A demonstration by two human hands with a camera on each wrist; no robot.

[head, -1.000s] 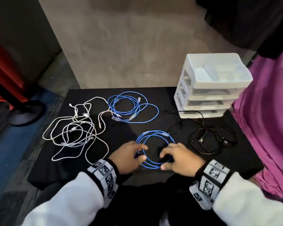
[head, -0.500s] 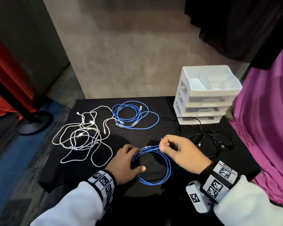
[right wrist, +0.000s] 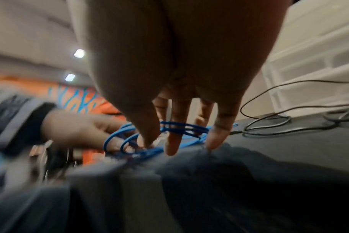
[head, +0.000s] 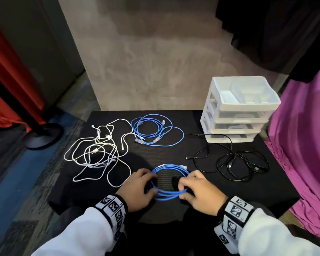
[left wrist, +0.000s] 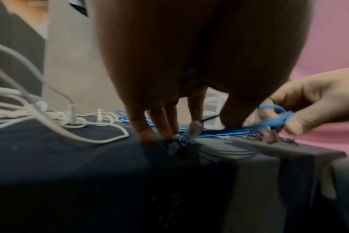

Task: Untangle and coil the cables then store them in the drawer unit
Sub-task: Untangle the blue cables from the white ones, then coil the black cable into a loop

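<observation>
A small blue cable coil [head: 167, 166] lies on the black table [head: 190, 119] near its front edge. My left hand [head: 146, 183] grips the coil's left side between thumb and fingers. My right hand [head: 187, 187] pinches its right side, with the strands looped over the fingers [right wrist: 172, 141]. In the left wrist view a clear plug [left wrist: 193, 130] of the coil [left wrist: 229, 130] stands by my left fingertips [left wrist: 147, 135]. The white drawer unit [head: 238, 111] stands at the back right, its drawers shut.
A tangle of white cables [head: 98, 150] lies at the left. A second, loosely looped blue cable [head: 151, 132] lies at the back middle. Tangled black cables [head: 235, 161] lie before the drawer unit. Pink fabric [head: 303, 145] hangs along the table's right edge.
My right hand has come back from the coil's far side to its near right side. The left hand has kept its hold on the left side.
</observation>
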